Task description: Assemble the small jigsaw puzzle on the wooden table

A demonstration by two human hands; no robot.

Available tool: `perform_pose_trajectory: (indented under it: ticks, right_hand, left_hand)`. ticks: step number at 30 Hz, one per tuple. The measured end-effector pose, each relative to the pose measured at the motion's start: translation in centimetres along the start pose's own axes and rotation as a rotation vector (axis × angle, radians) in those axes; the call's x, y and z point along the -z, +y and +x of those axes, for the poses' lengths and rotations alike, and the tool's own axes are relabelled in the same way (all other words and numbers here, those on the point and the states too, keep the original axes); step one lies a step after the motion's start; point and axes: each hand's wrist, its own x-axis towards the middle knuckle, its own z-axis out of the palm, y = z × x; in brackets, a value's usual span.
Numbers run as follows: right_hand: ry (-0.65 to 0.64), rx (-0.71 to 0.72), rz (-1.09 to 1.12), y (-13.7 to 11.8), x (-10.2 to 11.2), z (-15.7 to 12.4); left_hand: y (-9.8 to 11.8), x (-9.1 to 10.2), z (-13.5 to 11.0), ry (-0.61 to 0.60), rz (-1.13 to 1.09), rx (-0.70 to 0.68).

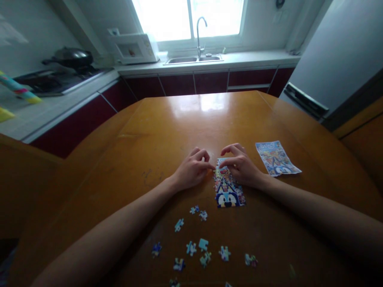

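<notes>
A partly assembled jigsaw puzzle (pixel 228 198) lies flat on the table, with a blue cartoon dog's face at its near end. Its left side is uneven, with tabs showing. My left hand (pixel 193 169) rests beside that side, one digit stretched out to touch the edge and the others bent. Over the puzzle's upper right part lies my right hand (pixel 241 167), thumb and index finger apart, hiding some of the picture. Nearer to me are several loose pieces, among them a pale blue piece (pixel 203 244) and a dark blue piece (pixel 156 249).
A creased picture sheet (pixel 277 158) lies right of my right hand on the wooden table (pixel 143 139). Beyond the table are a sink (pixel 182 60), a microwave (pixel 134 48) and a stove with a dark pan (pixel 73 57). A refrigerator (pixel 326 52) stands at the right.
</notes>
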Motion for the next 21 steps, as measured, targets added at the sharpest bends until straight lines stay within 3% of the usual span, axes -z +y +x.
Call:
perform_pose_trajectory:
  ticks: [21]
  right_hand:
    - [-0.074,0.015,-0.022,0.41,-0.44,-0.04]
  left_hand:
    - [0.6,0.06,0.22,-0.059,-0.02,0.061]
